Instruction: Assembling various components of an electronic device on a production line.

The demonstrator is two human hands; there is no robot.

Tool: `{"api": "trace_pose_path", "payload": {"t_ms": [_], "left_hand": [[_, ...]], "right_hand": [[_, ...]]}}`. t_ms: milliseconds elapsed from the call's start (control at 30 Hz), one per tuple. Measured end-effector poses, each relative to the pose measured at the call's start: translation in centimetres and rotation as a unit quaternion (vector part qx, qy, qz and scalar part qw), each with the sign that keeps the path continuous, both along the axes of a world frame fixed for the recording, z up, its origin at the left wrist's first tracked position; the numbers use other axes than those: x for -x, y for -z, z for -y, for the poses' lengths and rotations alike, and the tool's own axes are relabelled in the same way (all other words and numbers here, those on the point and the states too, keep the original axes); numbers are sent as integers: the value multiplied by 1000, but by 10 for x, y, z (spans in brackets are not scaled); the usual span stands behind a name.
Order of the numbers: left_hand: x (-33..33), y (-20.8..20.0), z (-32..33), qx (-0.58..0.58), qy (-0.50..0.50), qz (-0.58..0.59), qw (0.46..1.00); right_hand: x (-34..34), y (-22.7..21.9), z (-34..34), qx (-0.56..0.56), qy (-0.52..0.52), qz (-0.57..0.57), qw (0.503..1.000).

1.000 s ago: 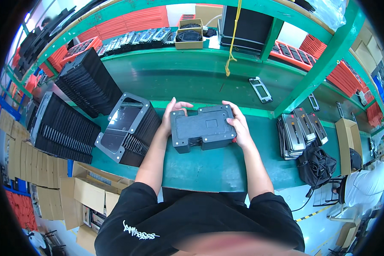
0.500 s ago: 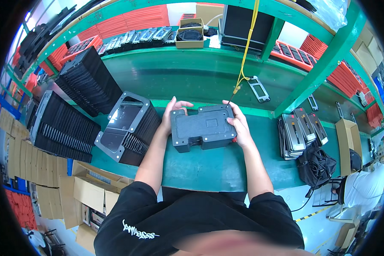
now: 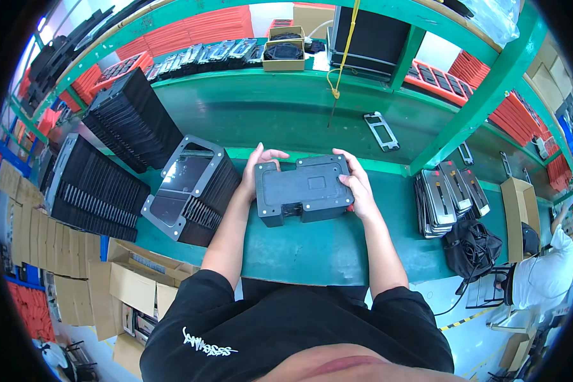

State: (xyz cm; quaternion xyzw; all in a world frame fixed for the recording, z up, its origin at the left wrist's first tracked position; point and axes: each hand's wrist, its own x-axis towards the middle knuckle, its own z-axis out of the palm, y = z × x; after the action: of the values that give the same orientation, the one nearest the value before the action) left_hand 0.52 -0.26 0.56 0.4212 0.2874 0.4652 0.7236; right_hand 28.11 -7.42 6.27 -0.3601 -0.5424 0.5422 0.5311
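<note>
A black rectangular fixture block point(image 3: 299, 184), with notched sides, a raised square and small metal discs at its corners, is between my two hands above the near part of the bench. My left hand point(image 3: 253, 176) holds its left end, with the upper fingers reaching past its far corner. Around the right end my right hand point(image 3: 358, 188) is wrapped, thumb on the top face. Something small and red shows by the right fingers. Beyond the block a yellow cord point(image 3: 346, 57) hangs with a thin dark rod at its lower end, touched by neither hand.
Several stacks of black frames point(image 3: 102, 184) stand left, the closest topped by a glossy panel point(image 3: 183, 181). A metal phone frame point(image 3: 382, 132) lies beyond the block. Silver phone parts point(image 3: 436, 200) and a black cable bundle point(image 3: 471, 248) sit right. A green post point(image 3: 477, 89) rises there.
The yellow cord and its rod have swung left, away from my right hand. Both hands and the block have barely moved. The person in white at far right has shifted.
</note>
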Motion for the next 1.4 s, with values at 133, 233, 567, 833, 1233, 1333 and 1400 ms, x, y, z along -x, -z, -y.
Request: {"api": "trace_pose_path", "payload": {"t_ms": [133, 233, 567, 833, 1233, 1333, 1400], "left_hand": [[5, 7, -2, -1, 16, 4, 1000], [6, 6, -4, -10, 12, -1, 1000], [-2, 3, -1, 9, 11, 4, 1000], [1, -1, -2, 11, 3, 11, 1000], [-1, -1, 1, -5, 8, -3, 1000], [-4, -4, 3, -1, -1, -5, 1000], [0, 1, 0, -4, 4, -9, 1000]], "right_hand": [[1, 0, 2, -4, 3, 7, 1000], [3, -3, 1, 2, 0, 1, 1000], [-6, 3, 2, -3, 34, 9, 999], [-78, 27, -93, -149, 314, 454, 820], [-42, 50, -177, -107, 258, 629, 725], [-46, 57, -185, -123, 229, 741, 619], [-43, 48, -190, -85, 223, 734, 636]]}}
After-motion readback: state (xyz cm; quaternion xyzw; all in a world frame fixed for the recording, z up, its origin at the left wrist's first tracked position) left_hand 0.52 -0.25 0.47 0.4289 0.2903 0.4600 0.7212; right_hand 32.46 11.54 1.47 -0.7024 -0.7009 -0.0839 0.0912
